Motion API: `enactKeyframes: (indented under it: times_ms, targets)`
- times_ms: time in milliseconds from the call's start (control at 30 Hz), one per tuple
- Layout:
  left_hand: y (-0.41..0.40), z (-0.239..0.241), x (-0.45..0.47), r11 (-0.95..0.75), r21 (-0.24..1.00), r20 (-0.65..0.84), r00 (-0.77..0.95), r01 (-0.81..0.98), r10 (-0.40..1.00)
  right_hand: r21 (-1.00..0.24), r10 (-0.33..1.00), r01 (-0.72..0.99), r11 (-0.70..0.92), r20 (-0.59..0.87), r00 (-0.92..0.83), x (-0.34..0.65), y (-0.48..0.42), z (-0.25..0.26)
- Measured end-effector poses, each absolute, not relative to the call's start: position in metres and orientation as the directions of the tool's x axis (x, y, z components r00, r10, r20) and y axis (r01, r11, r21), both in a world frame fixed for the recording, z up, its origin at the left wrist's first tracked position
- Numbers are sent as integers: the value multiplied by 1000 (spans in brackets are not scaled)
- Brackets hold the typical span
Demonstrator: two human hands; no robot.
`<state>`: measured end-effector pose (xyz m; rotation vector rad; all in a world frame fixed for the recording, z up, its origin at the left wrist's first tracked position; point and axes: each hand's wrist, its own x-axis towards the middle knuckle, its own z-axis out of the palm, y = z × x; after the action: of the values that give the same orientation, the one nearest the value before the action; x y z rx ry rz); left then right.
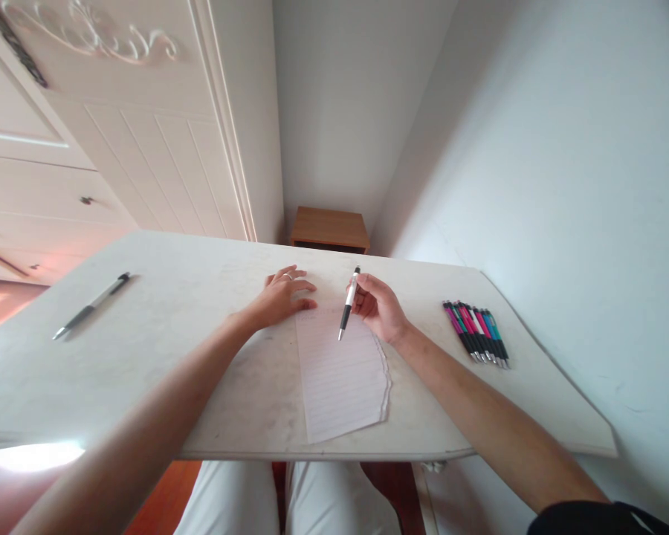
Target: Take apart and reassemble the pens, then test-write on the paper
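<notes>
A torn sheet of lined paper (339,375) lies on the white table (189,371) in front of me. My left hand (282,296) rests flat on the table at the sheet's top left corner, fingers stretched out, a ring on one finger. My right hand (380,306) is closed round a black-and-white pen (348,303), held upright with its tip just above the upper part of the paper.
A row of several coloured pens (476,332) lies at the table's right side near the wall. One grey-and-black pen (92,305) lies alone at the far left. A wooden nightstand (330,229) stands behind the table, a white wardrobe (117,134) to the left.
</notes>
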<state>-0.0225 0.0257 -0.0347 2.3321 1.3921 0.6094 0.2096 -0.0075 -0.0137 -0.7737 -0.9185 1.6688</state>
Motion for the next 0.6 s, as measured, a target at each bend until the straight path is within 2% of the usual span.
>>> enactKeyframes:
  times_ms: [100, 267, 333, 500, 600]
  targets:
    - [27, -37, -19, -485, 530, 261, 411, 695, 874, -877, 961, -448, -170, -48, -271, 209, -9, -14]
    - [22, -28, -11, -531, 644, 385, 366, 551, 847, -921, 948, -355, -159, -42, -316, 207, -12, -15]
    - [17, -25, -8, -533, 642, 380, 375, 551, 845, -931, 940, -325, -167, -51, -337, 207, -14, -15]
    - [14, -28, -9, -543, 490, 288, 461, 682, 839, -939, 936, -287, -187, -82, -342, 207, -15, -13]
    - [21, -31, -14, -533, 516, 227, 493, 671, 840, -941, 936, -277, -193, -91, -340, 207, -14, -13]
